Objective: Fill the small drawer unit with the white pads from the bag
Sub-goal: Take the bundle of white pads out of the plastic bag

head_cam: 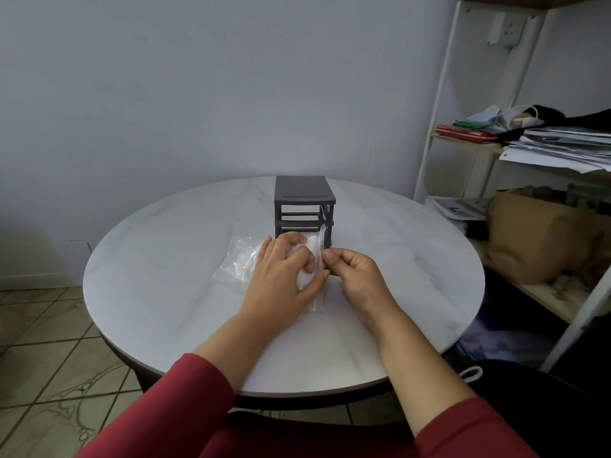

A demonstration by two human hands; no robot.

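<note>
A small dark grey drawer unit [304, 201] stands near the far middle of the round white table [165, 246]. Just in front of it lies a clear plastic bag [236, 264] holding white pads [305, 280]. My left hand [281, 276] rests over the bag's open end with its fingers curled around the pads. My right hand [355, 274] pinches the bag's edge at the right side, thumb and forefinger together. The unit's lower front is partly hidden behind the bag and my hands.
A white metal shelf [439, 104] stands to the right with stacked papers [562, 147] and a brown paper bag [542, 236]. The wall is close behind the table. Tiled floor [39, 342] lies at the left.
</note>
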